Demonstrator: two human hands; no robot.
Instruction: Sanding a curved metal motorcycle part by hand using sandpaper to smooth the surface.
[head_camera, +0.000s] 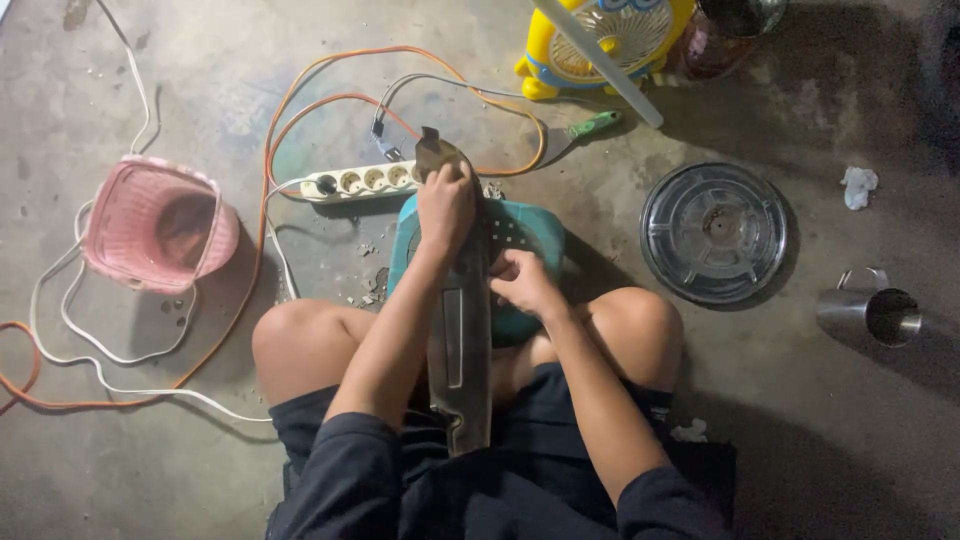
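Long flat metal panel (460, 350) rests on a teal plastic stool (525, 235); left hand (446, 208) clamps its top, right hand (522, 282) pinches its edge.

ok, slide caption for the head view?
Seated person's left hand and right hand grip a long metal blade over a teal stool.

Both hands, left hand (446, 207) and right hand (522, 283), on a long metal panel (461, 350) over a teal stool (525, 240).

The person wears a dark navy top with long sleeves (350, 470) pushed up above the elbows, leaving both forearms bare. Dark shorts (560, 410) of a similar shade cover the thighs, and the knees are bare. No rings, watch or gloves show on either hand.
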